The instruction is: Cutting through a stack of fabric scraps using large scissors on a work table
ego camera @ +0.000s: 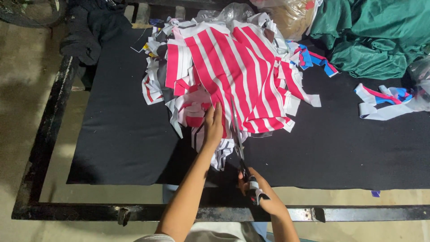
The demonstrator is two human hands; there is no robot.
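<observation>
A heap of red-and-white striped cloth pieces (233, 71) lies on a black cloth-covered table (125, 125). My left hand (213, 125) rests flat on the near edge of the striped cloth, pressing it down. My right hand (260, 190) grips the handles of a pair of scissors (239, 148). The long blades point away from me and run into the striped cloth just right of my left hand.
Green fabric (376, 36) is bundled at the back right. Blue, red and white strips (380, 101) lie at the right. A dark garment (89, 27) sits at the back left, a clear plastic bag (286, 18) behind the heap. A black metal frame (45, 134) borders the table.
</observation>
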